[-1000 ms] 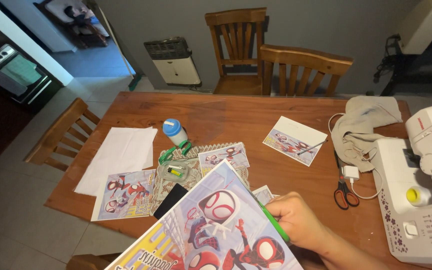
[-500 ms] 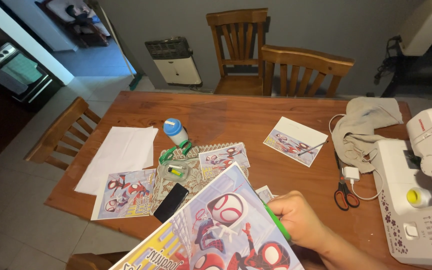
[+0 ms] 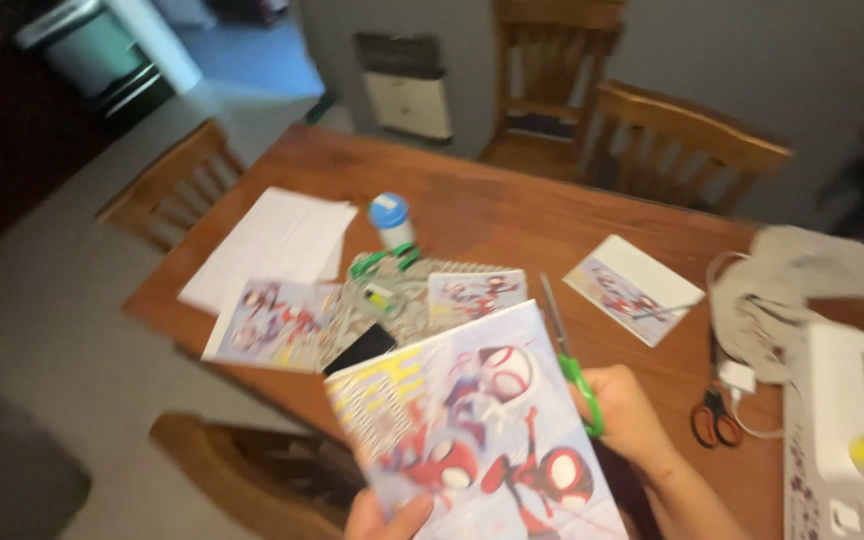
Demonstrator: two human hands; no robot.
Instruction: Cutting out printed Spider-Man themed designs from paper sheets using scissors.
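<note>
A colourful printed sheet with cartoon masked figures is held up near the camera. My left hand grips its bottom edge, thumb on the front. My right hand is closed around green-handled scissors, whose blades point away along the sheet's right edge. The frame is blurred.
On the wooden table lie white paper, printed cards, a spiral notebook, a black phone, a blue-capped bottle, a second card, red scissors, cloth and a white sewing machine. Wooden chairs surround it.
The view has swung to the right and gone blurry. The sheet has tilted and come up nearer, my left hand now shows at its bottom edge. The scissors blades now show above my right hand.
</note>
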